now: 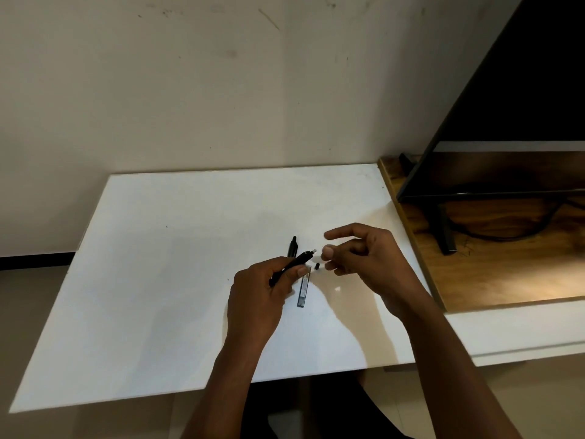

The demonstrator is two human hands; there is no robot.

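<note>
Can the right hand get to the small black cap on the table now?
Probably yes: the small black cap lies uncovered beside the right hand; the left hand's pencil is not over it.

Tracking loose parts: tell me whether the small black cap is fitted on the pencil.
No, the small black cap lies on the table, off the pencil held by the left hand.

A person's left hand [254,299] and right hand [367,261] above the white table [158,280]: forearms bare, both thumbnails trimmed short.
</note>
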